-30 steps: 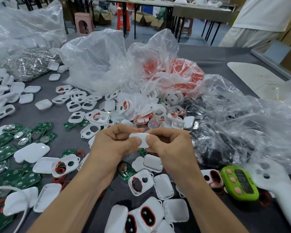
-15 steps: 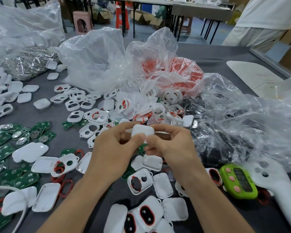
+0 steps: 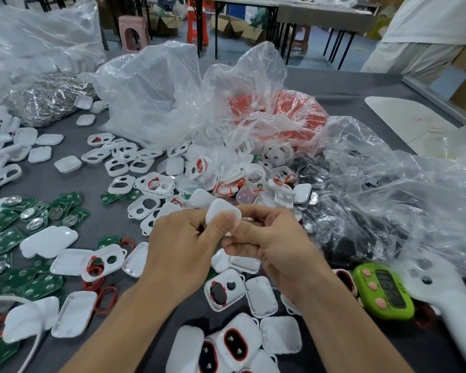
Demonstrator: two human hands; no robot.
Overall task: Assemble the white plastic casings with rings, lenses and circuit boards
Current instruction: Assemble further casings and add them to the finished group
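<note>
Mid-frame, our left hand (image 3: 182, 244) and right hand (image 3: 273, 244) together pinch one white casing (image 3: 221, 211); we're likely closing it, and next comes firm, even thumb pressure.

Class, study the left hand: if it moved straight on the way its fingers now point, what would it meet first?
Probably the right hand: the left hand points right and slightly away, holding the white casing that the right hand also holds. Depth is hard to judge.
</note>
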